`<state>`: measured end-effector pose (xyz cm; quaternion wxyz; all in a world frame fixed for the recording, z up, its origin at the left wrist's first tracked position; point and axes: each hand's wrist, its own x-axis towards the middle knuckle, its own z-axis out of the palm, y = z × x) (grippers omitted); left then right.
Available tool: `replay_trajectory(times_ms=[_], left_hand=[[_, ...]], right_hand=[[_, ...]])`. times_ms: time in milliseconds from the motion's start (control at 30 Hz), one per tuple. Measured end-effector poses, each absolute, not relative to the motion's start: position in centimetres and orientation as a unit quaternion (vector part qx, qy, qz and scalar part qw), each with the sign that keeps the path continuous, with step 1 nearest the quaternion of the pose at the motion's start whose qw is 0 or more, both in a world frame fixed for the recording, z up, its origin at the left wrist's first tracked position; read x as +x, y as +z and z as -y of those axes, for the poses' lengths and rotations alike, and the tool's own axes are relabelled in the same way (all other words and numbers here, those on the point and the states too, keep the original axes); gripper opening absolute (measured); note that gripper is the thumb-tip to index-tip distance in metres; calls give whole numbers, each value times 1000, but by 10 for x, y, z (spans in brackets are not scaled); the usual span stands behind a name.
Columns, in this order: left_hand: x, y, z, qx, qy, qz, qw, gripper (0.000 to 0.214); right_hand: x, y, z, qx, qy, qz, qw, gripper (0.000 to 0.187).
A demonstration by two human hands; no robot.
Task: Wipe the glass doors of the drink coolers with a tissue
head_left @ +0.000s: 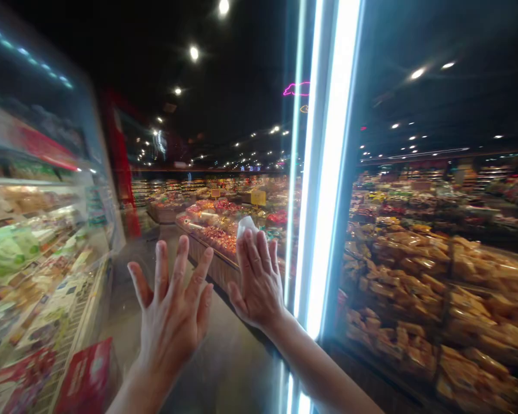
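My left hand (pixel 172 302) is raised palm forward with its fingers spread, and it holds nothing. It looks to lie on a clear glass pane in front of me, though actual contact is hard to tell. Just right of it, my right hand (pixel 259 282) is flat, its fingers close together and stretched upward. Under those fingertips is a white tissue or cloth (pixel 247 223), pressed forward; only its top edge sticks out above the fingers. A bright vertical light strip (pixel 330 172) stands just right of my right hand.
On the left is a lit display case (pixel 69 328) with packaged goods, blurred near the edge. A red box (pixel 86 376) sits at its lower end. Beyond the hands stretches a produce stand (pixel 216 227) with a yellow sign (pixel 258 198). Bagged goods (pixel 406 287) fill the right side.
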<state>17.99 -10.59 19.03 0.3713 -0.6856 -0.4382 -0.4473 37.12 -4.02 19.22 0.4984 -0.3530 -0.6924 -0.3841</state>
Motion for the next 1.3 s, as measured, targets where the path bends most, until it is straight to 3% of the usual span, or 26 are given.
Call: replay_trajectory(times_ms=[167,333,500,667,867,1033,1200,1300], left_hand=[[176,188,104,-679,-438,443,388,78],[154,187,108,-675,-428,441,408,78],[109,184,122,-663,-412,450,435,79],[57,181,142,-647,-409,474,435,81],[-15,179,168,-624,-395,511,440,85],[-72,173,188,-608,-404,521,443,85],[-115,172,202,-593,-415,521,451,82],[-134,169,206,-590,-420,525,447,82]], right_hand=[[367,191,43,-424,-350,635,543,74],[344,173,48,-282,-418,747,434,85],[324,180,53,-393,-358,674,514,79],[268,169,67,-198,-446,780,392,80],[206,185,78,-254,-428,754,429,87],[150,169,90,-78,-472,824,303,74],[95,195,101,-144,-475,800,336,84],[67,196,107,-102,-479,815,311,84]])
